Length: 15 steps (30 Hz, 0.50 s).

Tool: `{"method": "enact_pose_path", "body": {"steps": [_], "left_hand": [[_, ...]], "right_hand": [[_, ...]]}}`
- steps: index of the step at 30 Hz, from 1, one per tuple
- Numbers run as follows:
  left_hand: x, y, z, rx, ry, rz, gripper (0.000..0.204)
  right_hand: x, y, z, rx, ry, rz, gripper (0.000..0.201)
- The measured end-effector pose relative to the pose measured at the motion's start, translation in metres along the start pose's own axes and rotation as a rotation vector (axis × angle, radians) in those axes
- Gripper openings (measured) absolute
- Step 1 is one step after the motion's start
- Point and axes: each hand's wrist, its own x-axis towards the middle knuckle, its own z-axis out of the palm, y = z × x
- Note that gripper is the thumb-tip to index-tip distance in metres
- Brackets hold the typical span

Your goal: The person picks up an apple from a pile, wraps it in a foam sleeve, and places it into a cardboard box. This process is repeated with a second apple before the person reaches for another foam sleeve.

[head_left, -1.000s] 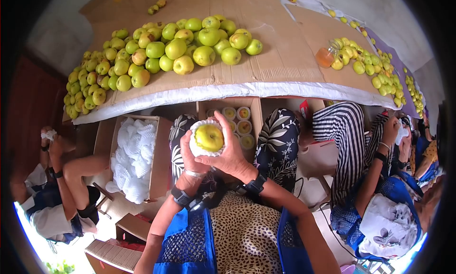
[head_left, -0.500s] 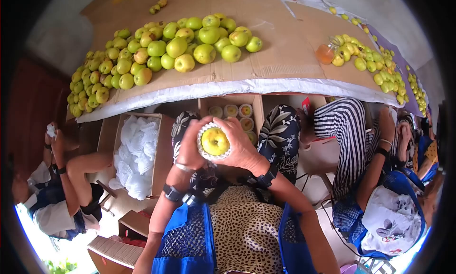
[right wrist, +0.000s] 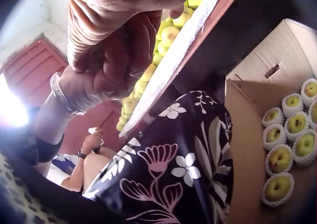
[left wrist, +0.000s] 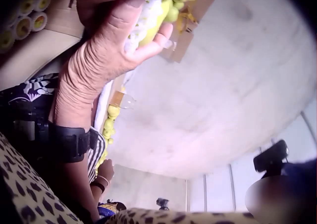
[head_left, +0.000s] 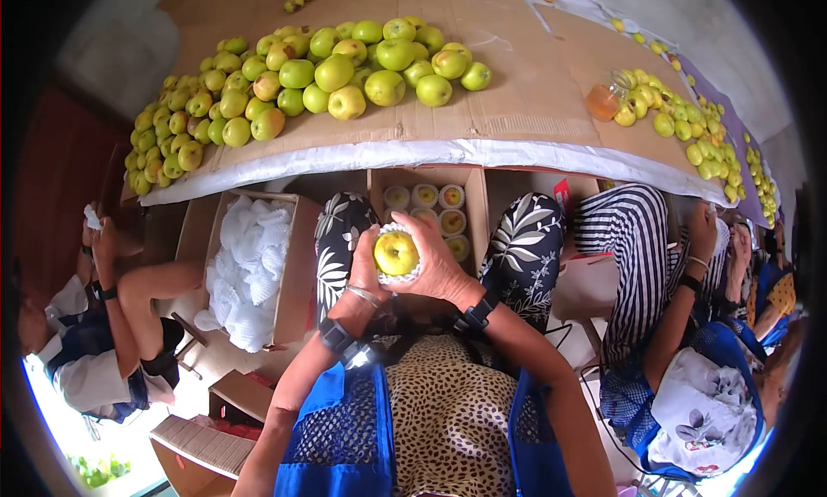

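A yellow-green apple point(head_left: 396, 252) in a white foam net sleeve point(head_left: 397, 278) is held between both hands in front of the lap. My left hand point(head_left: 363, 264) grips its left side, while my right hand point(head_left: 441, 269) curls round the right side, thumb near the sleeve's lower edge. The left wrist view shows my right hand's thumb and fingers against the netted apple point(left wrist: 154, 23). Just beyond the hands, an open carton point(head_left: 478, 195) contains several sleeved apples point(head_left: 450, 196), set in rows with their tops up. In the right wrist view the held apple is hidden behind the hands.
A big heap of loose apples point(head_left: 334, 72) covers the cardboard-topped table point(head_left: 534, 92). A box of white foam sleeves point(head_left: 250, 264) stands left of the knees. A glass jar point(head_left: 603, 102) sits beside another apple heap. People point(head_left: 112, 325) sit on both sides.
The apple in its sleeve was raised and tilted, then came lower between the hands. Both hands have closed in round it. The head view has shifted slightly.
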Motion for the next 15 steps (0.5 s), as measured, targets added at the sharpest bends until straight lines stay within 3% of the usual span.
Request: {"method": "enact_pose_path", "body": {"steps": [2,4,5,6,8,11,12,15], "left_hand": [[-0.006,0.003,0.007,-0.06,-0.05,-0.027,0.047],[0.0,0.007,-0.008,-0.034,0.004,0.064,0.049],[0.004,0.01,-0.02,-0.006,-0.024,0.081,0.05],[0.005,0.013,-0.025,0.02,-0.057,0.094,0.05],[-0.004,0.018,-0.018,0.097,-0.05,0.051,0.049],[0.013,0.018,-0.033,0.442,-0.091,0.183,0.049],[0.014,0.023,-0.024,0.446,-0.103,0.175,0.046],[0.015,0.043,0.005,0.47,-0.159,0.095,0.047]], "right_hand": [[-0.004,0.007,-0.001,-0.031,-0.019,-0.007,0.108],[0.0,-0.001,-0.013,0.142,-0.038,0.045,0.115],[0.0,0.004,-0.018,0.189,-0.019,0.112,0.109],[-0.002,0.008,-0.02,0.397,0.026,0.344,0.096],[-0.01,0.043,-0.005,0.618,0.001,0.498,0.074],[0.001,0.029,-0.004,0.698,-0.251,0.571,0.056],[0.007,0.027,-0.005,0.726,-0.292,0.629,0.049],[0.025,0.028,-0.009,0.883,-0.285,0.571,0.049]]}}
